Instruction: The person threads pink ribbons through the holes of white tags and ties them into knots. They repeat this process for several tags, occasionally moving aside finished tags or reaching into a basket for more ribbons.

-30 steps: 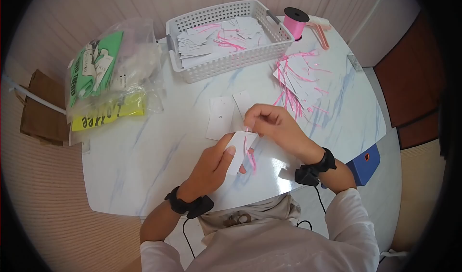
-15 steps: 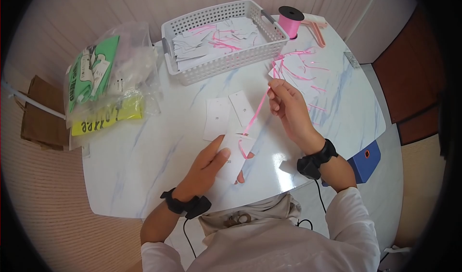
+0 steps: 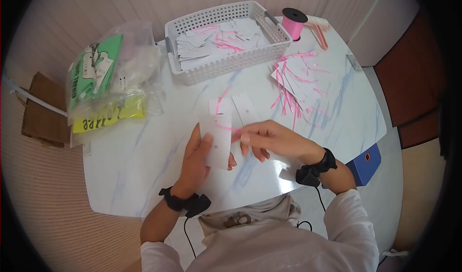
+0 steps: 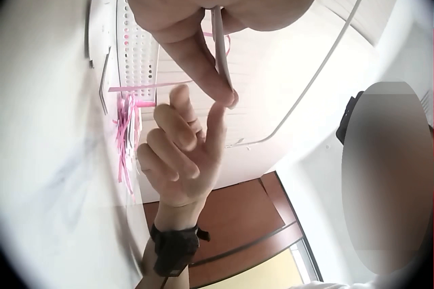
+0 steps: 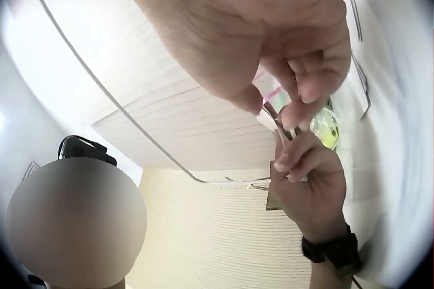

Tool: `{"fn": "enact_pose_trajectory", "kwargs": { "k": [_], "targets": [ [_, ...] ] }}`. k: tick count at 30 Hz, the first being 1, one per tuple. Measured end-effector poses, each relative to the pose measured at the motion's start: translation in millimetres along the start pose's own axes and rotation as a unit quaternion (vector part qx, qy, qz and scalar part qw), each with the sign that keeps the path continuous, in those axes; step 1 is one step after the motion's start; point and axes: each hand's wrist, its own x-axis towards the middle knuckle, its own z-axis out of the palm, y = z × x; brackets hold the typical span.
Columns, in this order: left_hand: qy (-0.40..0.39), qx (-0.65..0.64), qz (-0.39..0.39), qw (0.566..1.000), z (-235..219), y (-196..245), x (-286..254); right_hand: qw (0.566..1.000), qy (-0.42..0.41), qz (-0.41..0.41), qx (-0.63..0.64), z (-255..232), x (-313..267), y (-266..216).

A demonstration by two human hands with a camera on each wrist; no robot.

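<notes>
My left hand (image 3: pixel 193 159) grips a white card tag (image 3: pixel 217 139) upright over the table, thumb on its face and fingers behind. A small printed mark shows on the card. A pink ribbon (image 3: pixel 219 104) passes through the hole near its top, one tail pointing up and the other running right. Beside the card's right edge is my right hand (image 3: pixel 281 139), its fingertips at that right-hand tail. Seen from the left wrist, the right thumb (image 4: pixel 216 123) and forefinger stand apart near the card's edge. Two more white cards, one of them this one (image 3: pixel 246 109), lie behind, one partly hidden.
A pile of ribboned cards (image 3: pixel 301 82) lies to the right. At the back stand a white basket (image 3: pixel 231 62) of cards and a pink ribbon spool (image 3: pixel 292 27), with pink-handled scissors-like tool (image 3: pixel 320 36) nearby. Plastic bags (image 3: pixel 139 79) lie at the left.
My right hand first drew the ribbon up and away to the right, then came back beside the card. The left hand has shifted left and turned the card more upright.
</notes>
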Motion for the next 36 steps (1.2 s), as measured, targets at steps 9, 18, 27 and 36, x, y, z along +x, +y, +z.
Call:
{"fn": "enact_pose_trajectory", "kwargs": {
  "k": [9,18,27,36],
  "targets": [
    [-0.059,0.131,-0.081,0.986,6,-2,0,0.984,0.139,-0.046,0.106,-15,11,19],
    [-0.075,0.214,-0.084,0.970,9,-1,1,0.985,0.133,-0.036,0.104,-10,11,14],
    [-0.071,0.267,-0.087,0.957,7,-4,1,0.996,0.074,-0.040,0.010,-16,14,24],
    [-0.090,0.395,-0.041,0.914,0,-12,1,0.987,0.138,-0.070,-0.035,-5,18,30]
  ]
}}
